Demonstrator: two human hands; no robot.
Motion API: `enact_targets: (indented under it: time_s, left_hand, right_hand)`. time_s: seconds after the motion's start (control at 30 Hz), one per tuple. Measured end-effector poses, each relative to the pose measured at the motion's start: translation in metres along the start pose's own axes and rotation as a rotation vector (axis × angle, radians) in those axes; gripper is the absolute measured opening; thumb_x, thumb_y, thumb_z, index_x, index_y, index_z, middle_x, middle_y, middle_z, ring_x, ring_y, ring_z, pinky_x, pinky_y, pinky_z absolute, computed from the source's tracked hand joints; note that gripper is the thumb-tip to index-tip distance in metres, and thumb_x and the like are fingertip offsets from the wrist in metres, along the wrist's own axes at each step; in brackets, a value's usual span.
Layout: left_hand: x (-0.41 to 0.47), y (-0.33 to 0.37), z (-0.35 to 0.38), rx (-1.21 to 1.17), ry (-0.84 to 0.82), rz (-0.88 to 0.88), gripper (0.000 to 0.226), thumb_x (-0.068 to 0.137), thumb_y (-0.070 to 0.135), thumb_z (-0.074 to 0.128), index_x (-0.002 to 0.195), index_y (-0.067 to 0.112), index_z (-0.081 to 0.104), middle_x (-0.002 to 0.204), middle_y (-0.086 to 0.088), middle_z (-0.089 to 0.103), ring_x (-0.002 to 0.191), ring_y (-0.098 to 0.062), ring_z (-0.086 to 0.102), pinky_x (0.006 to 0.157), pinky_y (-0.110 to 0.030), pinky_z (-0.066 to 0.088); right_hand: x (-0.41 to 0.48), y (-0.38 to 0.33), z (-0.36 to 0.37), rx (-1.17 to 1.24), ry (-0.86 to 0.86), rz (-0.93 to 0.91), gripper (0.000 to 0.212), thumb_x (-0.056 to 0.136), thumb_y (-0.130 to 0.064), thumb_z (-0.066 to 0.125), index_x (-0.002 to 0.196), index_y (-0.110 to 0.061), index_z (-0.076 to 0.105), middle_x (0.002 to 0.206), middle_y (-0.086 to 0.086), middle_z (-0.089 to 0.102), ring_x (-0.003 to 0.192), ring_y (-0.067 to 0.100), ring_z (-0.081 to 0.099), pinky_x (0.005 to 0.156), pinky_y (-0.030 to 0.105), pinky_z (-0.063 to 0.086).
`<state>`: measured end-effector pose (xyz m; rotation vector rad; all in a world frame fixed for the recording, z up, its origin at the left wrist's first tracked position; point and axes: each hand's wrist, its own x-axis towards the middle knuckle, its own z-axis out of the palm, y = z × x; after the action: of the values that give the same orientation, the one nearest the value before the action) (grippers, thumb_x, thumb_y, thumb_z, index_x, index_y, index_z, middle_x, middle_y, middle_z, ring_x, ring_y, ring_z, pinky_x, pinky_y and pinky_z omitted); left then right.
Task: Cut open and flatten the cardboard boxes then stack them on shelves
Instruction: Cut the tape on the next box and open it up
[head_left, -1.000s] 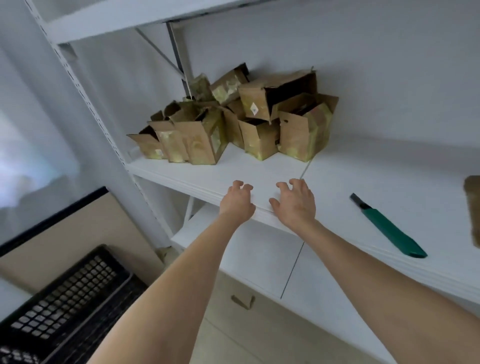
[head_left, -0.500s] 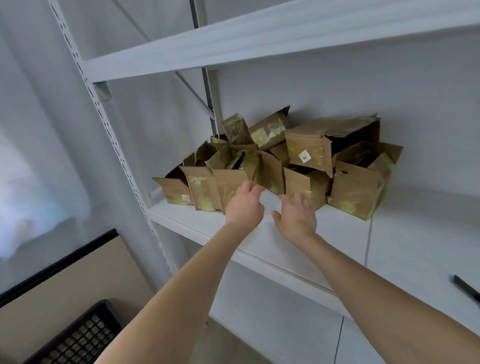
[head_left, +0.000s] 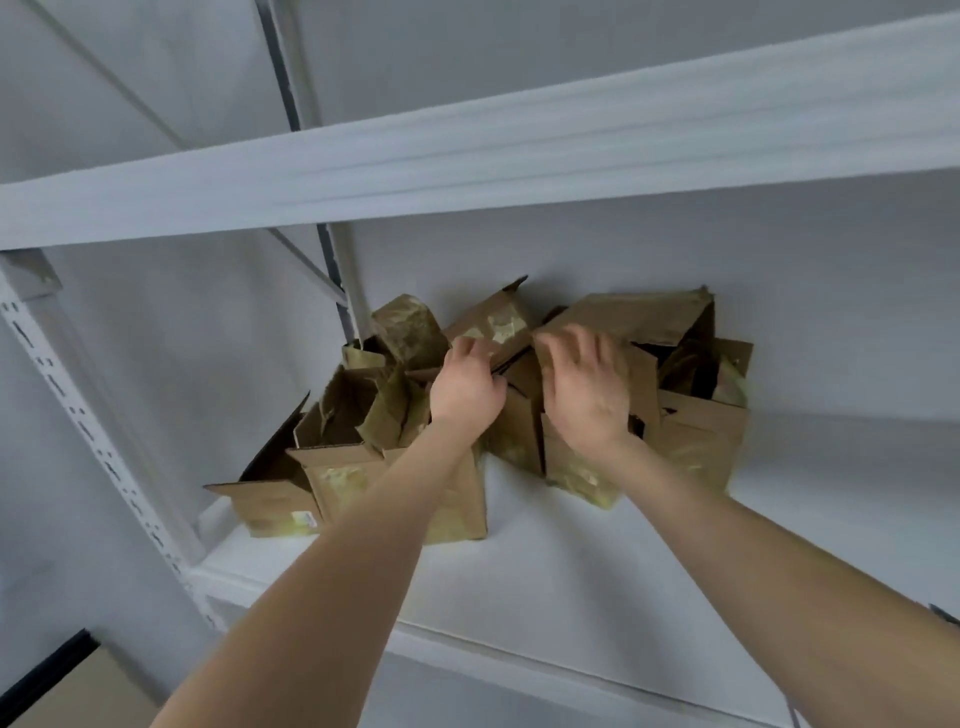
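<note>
a pile of small brown cardboard boxes, flaps open and taped, sat in the middle of the frame on a white metal shelf, close to the grey back wall. the left hand reached into the heap, fingers curled over the edge of a tilted brown cardboard box on top. just right of it, the right hand lay over a neighbouring box, fingers bent and blurred; whether it gripped could not be told. another white shelf board crossed the upper frame.
</note>
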<state>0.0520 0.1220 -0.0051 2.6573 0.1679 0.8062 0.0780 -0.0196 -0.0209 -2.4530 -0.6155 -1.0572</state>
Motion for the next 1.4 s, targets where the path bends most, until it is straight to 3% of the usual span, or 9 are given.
enact_targets:
  time_s: [0.17,0.27,0.37,0.5,0.67,0.97,1.13,1.27,1.4]
  left_hand:
    - [0.031,0.014,0.019,-0.096,-0.164,-0.043,0.045,0.095,0.016,0.049,0.140,0.012,0.043,0.142,-0.010,0.038,0.116,-0.033,0.054,0.084,-0.039,0.050]
    - [0.043,0.018,0.032,-0.209,-0.225,-0.068,0.046,0.095,0.016,0.050,0.140,0.013,0.043,0.140,-0.012,0.041,0.120,-0.033,0.051,0.090,-0.037,0.046]
    - [0.053,0.018,0.040,-0.320,-0.274,-0.111,0.051,0.096,0.019,0.052,0.144,0.009,0.038,0.141,-0.014,0.042,0.126,-0.031,0.046,0.096,-0.036,0.043]
    - [0.055,0.013,0.044,-0.472,-0.324,-0.157,0.059,0.095,0.022,0.055,0.148,0.009,0.033,0.147,-0.012,0.041,0.130,-0.029,0.046,0.101,-0.038,0.043]
    - [0.050,0.016,0.032,-0.738,-0.295,-0.406,0.080,0.094,0.045,0.056,0.154,0.011,0.016,0.155,-0.013,0.029,0.139,-0.033,0.034,0.108,-0.042,0.035]
    - [0.029,0.046,-0.002,-1.387,-0.437,-0.825,0.100,0.070,0.070,0.069,0.148,0.023,0.026,0.141,-0.015,0.042,0.126,-0.043,0.045,0.101,-0.068,0.037]
    - [-0.004,0.064,-0.008,-1.393,-0.294,-0.765,0.085,0.072,0.047,0.076,0.141,0.023,0.034,0.129,-0.010,0.049,0.114,-0.036,0.052,0.093,-0.054,0.047]
    - [-0.037,0.079,-0.015,-1.226,-0.205,-0.618,0.077,0.072,0.044,0.072,0.138,0.020,0.040,0.130,-0.005,0.051,0.116,-0.028,0.053,0.097,-0.051,0.049]
    - [-0.068,0.089,-0.014,-0.936,-0.281,-0.400,0.088,0.046,0.053,0.069,0.128,0.029,0.051,0.135,-0.007,0.048,0.111,-0.024,0.058,0.095,-0.045,0.052]
  right_hand:
    - [0.040,0.038,-0.038,0.082,0.050,0.511,0.063,0.096,-0.038,0.054,0.149,-0.018,0.027,0.154,0.012,0.027,0.140,0.032,0.030,0.109,0.045,0.034]
    - [0.047,0.057,-0.040,0.483,-0.021,0.992,0.089,0.090,-0.049,0.061,0.154,-0.010,0.012,0.154,0.014,0.030,0.136,0.034,0.038,0.106,0.047,0.039]
    - [0.049,0.057,-0.036,0.721,0.002,1.207,0.080,0.089,-0.049,0.062,0.147,-0.002,0.031,0.139,0.013,0.050,0.115,0.030,0.053,0.093,0.039,0.047]
    - [0.050,0.049,-0.027,0.763,0.048,1.219,0.043,0.095,-0.024,0.060,0.131,-0.002,0.052,0.126,0.012,0.059,0.092,0.023,0.053,0.065,0.024,0.044]
    - [0.045,0.032,-0.029,1.017,0.187,1.177,0.047,0.095,-0.010,0.057,0.140,-0.017,0.048,0.128,0.005,0.060,0.109,0.024,0.059,0.098,0.037,0.049]
    - [0.011,0.024,-0.080,1.332,0.099,1.019,0.031,0.097,-0.012,0.057,0.127,-0.021,0.058,0.111,0.004,0.069,0.098,0.022,0.067,0.088,0.043,0.055]
    - [-0.037,0.053,-0.102,1.206,-0.010,1.032,0.041,0.089,-0.033,0.069,0.125,-0.024,0.051,0.124,0.001,0.061,0.109,0.019,0.058,0.102,0.041,0.045]
    - [-0.080,0.101,-0.132,0.829,0.231,1.131,0.057,0.077,-0.049,0.076,0.114,-0.016,0.046,0.114,0.002,0.051,0.109,0.023,0.053,0.089,0.034,0.042]
    - [-0.100,0.127,-0.142,0.612,0.082,0.961,0.078,0.074,-0.049,0.079,0.136,-0.015,0.044,0.138,0.004,0.047,0.128,0.026,0.047,0.105,0.042,0.042]
